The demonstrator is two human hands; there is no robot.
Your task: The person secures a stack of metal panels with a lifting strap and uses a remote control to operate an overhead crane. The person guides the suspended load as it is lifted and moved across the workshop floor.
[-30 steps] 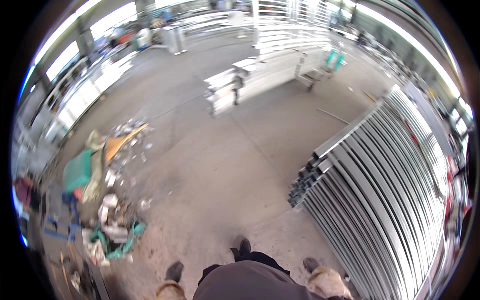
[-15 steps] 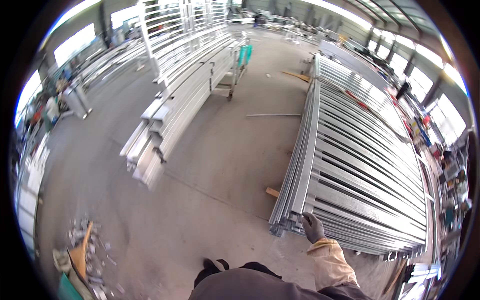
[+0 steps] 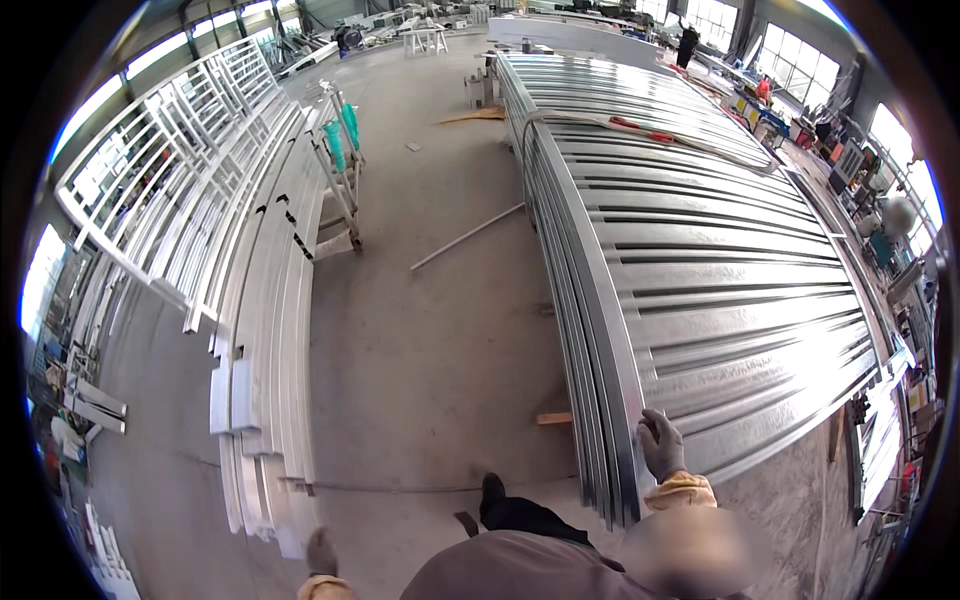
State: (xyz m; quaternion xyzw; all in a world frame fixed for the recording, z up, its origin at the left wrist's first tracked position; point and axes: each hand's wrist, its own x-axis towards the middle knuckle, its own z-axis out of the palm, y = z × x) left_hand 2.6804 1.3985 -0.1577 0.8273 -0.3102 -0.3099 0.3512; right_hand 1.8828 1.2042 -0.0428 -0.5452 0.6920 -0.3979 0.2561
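Right hand (image 3: 663, 447): from 5 o'clock to edge of metal stack (image 3: 735, 275), 4 o'clock. Left hand (image 3: 322, 553): back in view, 7 o'clock. White rack (image 3: 205, 170): shifted, 1 to 10 o'clock.

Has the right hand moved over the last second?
Yes, toward the metal stack: a second ago the right hand was clear of it; now it is at the stack's near left corner.

grey gloves (image 3: 662, 447), tan cuffs (image 3: 682, 491), brownish-grey top (image 3: 500, 570), black trousers (image 3: 540, 518)
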